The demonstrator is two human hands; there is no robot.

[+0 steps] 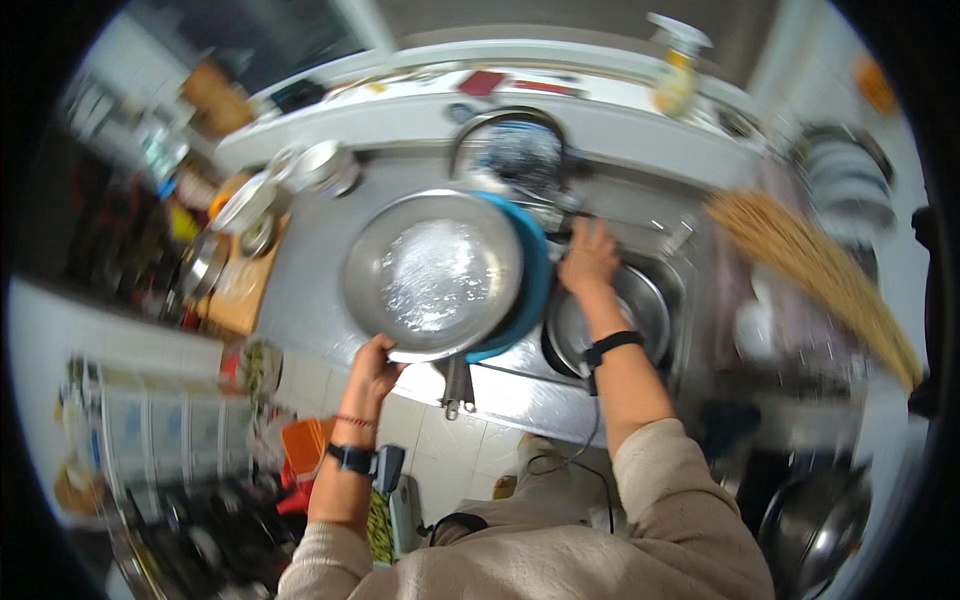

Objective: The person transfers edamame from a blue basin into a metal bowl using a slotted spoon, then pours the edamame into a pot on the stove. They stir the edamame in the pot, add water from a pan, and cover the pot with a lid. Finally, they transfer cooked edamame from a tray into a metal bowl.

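My left hand grips the near rim of a wide steel basin, whose shiny inside looks wet. The basin overlaps a blue plastic basin, and dark handles of cookware jut out below them at the counter's edge. My right hand reaches over the sink by the faucet, blurred, its fingers somewhat apart; whether it touches anything there cannot be told. Beneath my right forearm, a round steel bowl sits in the sink.
A straw whisk broom lies right of the sink, near stacked plates. Bowls stand at the counter's back left. Behind the faucet is a round-rimmed item. A spray bottle stands on the windowsill.
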